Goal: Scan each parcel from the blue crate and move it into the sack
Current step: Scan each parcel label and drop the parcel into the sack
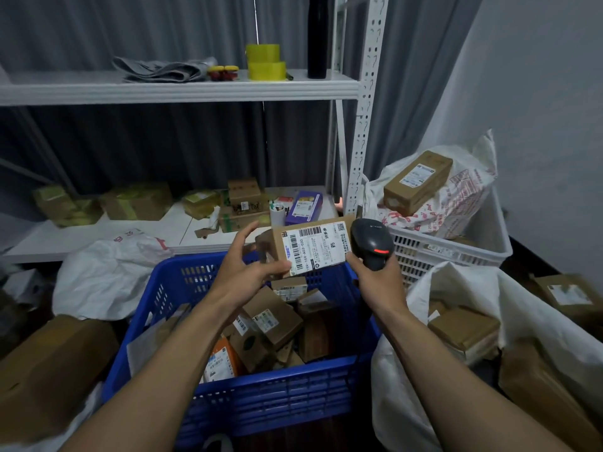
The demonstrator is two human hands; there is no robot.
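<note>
My left hand [243, 270] holds a brown cardboard parcel [313, 247] with a white barcode label above the blue crate [261, 389], thumb on the label's lower edge. My right hand [375, 278] grips a black handheld scanner [372, 241] just right of the parcel, its red light lit. The crate holds several small brown parcels [272, 318]. To the right lies a white sack [466, 278], open, with brown parcels [463, 331] inside.
A white crate [450, 252] at back right carries a printed bag with a long brown box [417, 181]. White shelving [182, 89] behind holds tape rolls [264, 62], a black bottle and more boxes. Large cardboard boxes [49, 370] stand at left and right.
</note>
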